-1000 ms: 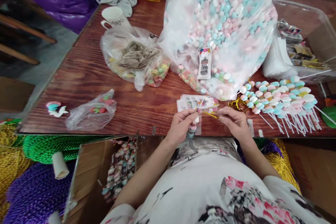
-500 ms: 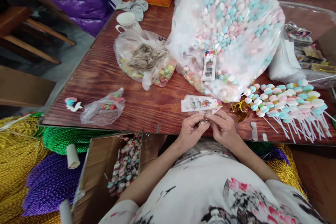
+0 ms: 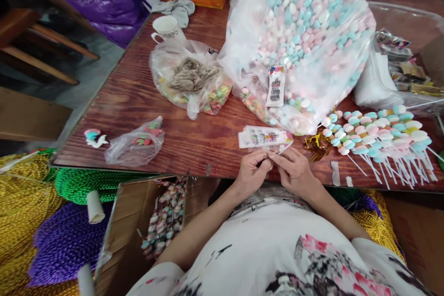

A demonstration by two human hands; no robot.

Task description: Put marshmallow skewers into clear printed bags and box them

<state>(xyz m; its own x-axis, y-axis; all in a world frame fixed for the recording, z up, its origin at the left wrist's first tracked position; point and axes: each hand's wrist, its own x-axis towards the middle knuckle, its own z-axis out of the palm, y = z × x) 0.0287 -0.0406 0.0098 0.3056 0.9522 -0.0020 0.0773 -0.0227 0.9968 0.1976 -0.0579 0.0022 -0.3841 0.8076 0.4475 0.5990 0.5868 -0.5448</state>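
Both of my hands meet at the table's front edge, fingertips pinched together. My left hand (image 3: 254, 171) is closed, and what lies between its thumb and fingers is too small and covered to make out. My right hand (image 3: 296, 169) is closed too, with a thin white stick (image 3: 286, 148) poking out past its fingers. Just beyond them lies a small stack of printed white cards (image 3: 265, 137). To the right of my right hand is a bunch of gold foil strips (image 3: 317, 145), beside a pile of pastel candy skewers (image 3: 378, 132) on white sticks.
A big clear bag of pastel candies (image 3: 301, 27) fills the back, a printed packet (image 3: 276, 86) lying on it. Leftward are a smaller bag (image 3: 163, 74), a mug (image 3: 169, 29) and a little plastic bag (image 3: 135, 143). A plastic bin (image 3: 409, 9) stands right; a carton (image 3: 118, 236) sits below.
My fingertips have shifted slightly against each other, and the small brownish-white piece that showed between them is now covered. The white stick shows more clearly at my right hand.
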